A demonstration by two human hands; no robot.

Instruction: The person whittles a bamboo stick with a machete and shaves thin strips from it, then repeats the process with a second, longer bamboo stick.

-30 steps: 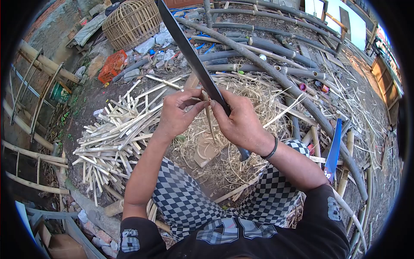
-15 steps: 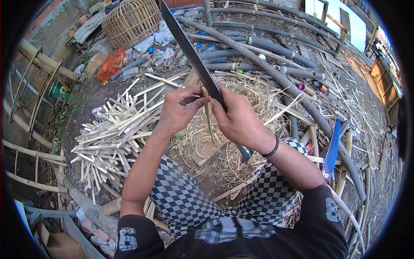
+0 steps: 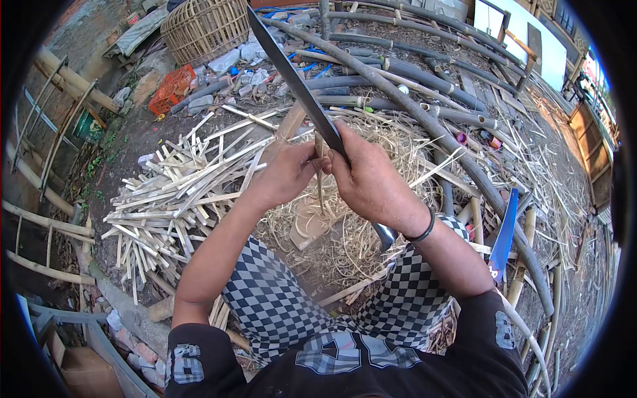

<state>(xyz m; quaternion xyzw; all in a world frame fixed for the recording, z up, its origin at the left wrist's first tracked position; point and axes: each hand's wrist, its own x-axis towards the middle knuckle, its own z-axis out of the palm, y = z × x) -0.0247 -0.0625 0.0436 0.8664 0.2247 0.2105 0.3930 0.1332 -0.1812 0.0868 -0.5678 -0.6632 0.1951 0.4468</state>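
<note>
My right hand (image 3: 375, 176) is closed round the handle of a long dark machete (image 3: 292, 76). Its blade slants up and to the left, and the shiny end of the handle shows below my wrist. Pinched in my left hand (image 3: 284, 176) is a thin bamboo strip (image 3: 321, 189), held roughly upright beside the base of the blade. The fingertips of both hands meet at the strip, so its exact contact with the blade is partly hidden. Below lie curled bamboo shavings (image 3: 352, 245) and a flat wooden piece (image 3: 306, 229) between my knees.
To the left is a heap of split bamboo sticks (image 3: 169, 199). A blue-bladed saw (image 3: 505, 229) leans at the right near a long bamboo pole (image 3: 488, 179). Farther off are an orange crate (image 3: 171, 91), a woven bamboo cage (image 3: 206, 30) and more poles (image 3: 424, 69).
My left hand has turned slightly, with its fingers drawn in closer round the strip. The machete stays at nearly the same slant, and the whole view has shifted a little.
</note>
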